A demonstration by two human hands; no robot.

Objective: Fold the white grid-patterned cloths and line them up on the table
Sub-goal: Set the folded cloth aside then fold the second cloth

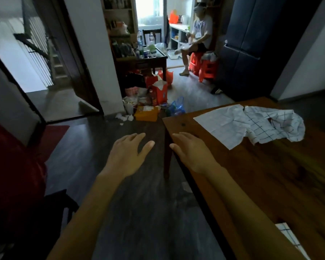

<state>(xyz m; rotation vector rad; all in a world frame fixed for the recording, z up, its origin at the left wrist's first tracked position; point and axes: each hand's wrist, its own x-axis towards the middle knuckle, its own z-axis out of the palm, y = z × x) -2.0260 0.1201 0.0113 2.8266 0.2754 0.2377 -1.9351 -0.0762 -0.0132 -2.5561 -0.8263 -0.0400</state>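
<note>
Unfolded grid cloths (pixel 251 124) on table (pixel 270 175)

Dark wood-plank floor (pixel 139 212) beside the table. Against the white wall, a litter pile: orange carton (pixel 146 113), red paper bag (pixel 159 93), blue plastic bag (pixel 177 107). Beyond, a cluttered dark side table (pixel 144 60); a seated person (pixel 199 34) on stacked red plastic stools (pixel 203 67); dark cabinet (pixel 251 44) at right.

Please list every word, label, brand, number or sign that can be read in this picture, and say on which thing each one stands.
None can be read.
Red carton on the floor: it has a print, too blurred to read.
Bottles on the far table: labels too small to read.
Shirt of the seated person: a print, too blurred.
Grid cloth on the wooden table: lines only, no text.
</note>
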